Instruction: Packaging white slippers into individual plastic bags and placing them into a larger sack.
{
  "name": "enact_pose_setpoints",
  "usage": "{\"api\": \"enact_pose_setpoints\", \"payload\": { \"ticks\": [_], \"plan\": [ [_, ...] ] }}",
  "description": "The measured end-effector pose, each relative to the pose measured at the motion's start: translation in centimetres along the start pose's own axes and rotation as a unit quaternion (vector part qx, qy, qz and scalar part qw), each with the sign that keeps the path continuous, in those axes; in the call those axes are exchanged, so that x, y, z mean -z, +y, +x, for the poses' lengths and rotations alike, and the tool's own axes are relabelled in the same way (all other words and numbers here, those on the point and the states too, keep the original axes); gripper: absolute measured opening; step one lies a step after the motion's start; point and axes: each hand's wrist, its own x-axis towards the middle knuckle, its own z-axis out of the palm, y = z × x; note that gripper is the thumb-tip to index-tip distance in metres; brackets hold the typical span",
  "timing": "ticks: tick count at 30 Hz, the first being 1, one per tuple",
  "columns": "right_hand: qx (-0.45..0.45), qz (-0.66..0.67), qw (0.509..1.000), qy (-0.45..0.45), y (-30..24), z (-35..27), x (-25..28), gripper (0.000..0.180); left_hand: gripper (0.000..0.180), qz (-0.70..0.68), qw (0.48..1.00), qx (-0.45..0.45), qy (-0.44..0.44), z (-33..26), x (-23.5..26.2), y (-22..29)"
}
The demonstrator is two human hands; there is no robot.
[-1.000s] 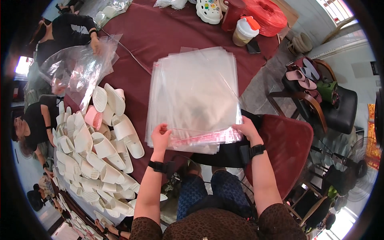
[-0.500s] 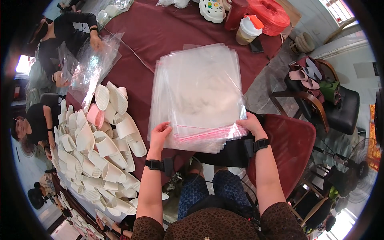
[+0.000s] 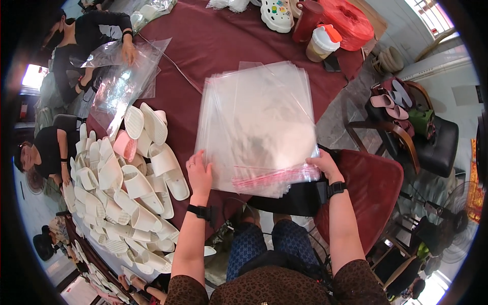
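Note:
A stack of clear plastic bags (image 3: 259, 117), with pink strips along the near edge, lies on the dark red tablecloth in front of me. The sheets are slightly fanned, their near end reaching past the table's edge. At the stack's near left side is my left hand (image 3: 199, 171), its fingers stretched out and apart against the edge. My right hand (image 3: 324, 165) pinches the near right corner of the bags between thumb and fingers.
A heap of white slippers (image 3: 134, 188) covers the left side, with a pink slipper (image 3: 125, 146) among them. Beyond it a co-worker's hand (image 3: 129, 52) rests near other clear bags (image 3: 127, 76). A lidded cup (image 3: 323, 43) stands far right; a red chair (image 3: 363, 188) is beside me.
My left hand has loosened from its bent grip at the stack's left edge and spread its fingers. The right hand keeps its corner. The co-worker's bags have shifted.

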Motion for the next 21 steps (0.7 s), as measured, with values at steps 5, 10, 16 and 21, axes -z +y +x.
{"api": "enact_pose_setpoints", "payload": {
  "ticks": [5,10,16,21],
  "plan": [
    [-0.01,0.096,0.995,-0.026,-1.4,-1.1,-0.7,0.047,0.042,0.162,0.954,-0.251,-0.022,-0.9,-1.0,1.5],
    [0.052,0.149,0.987,0.015,-5.9,-3.4,0.8,0.039,0.041,0.129,0.963,-0.225,-0.07,-0.9,-1.4,1.3],
    [0.253,-0.111,0.958,0.082,-22.5,-11.5,1.8,0.022,0.042,0.111,0.967,-0.221,-0.066,-0.8,-1.4,1.4],
    [0.403,-0.356,0.813,0.224,-33.2,-21.5,-3.8,0.018,0.04,0.095,0.969,-0.216,-0.069,-0.9,-1.2,0.6]
  ]
}}
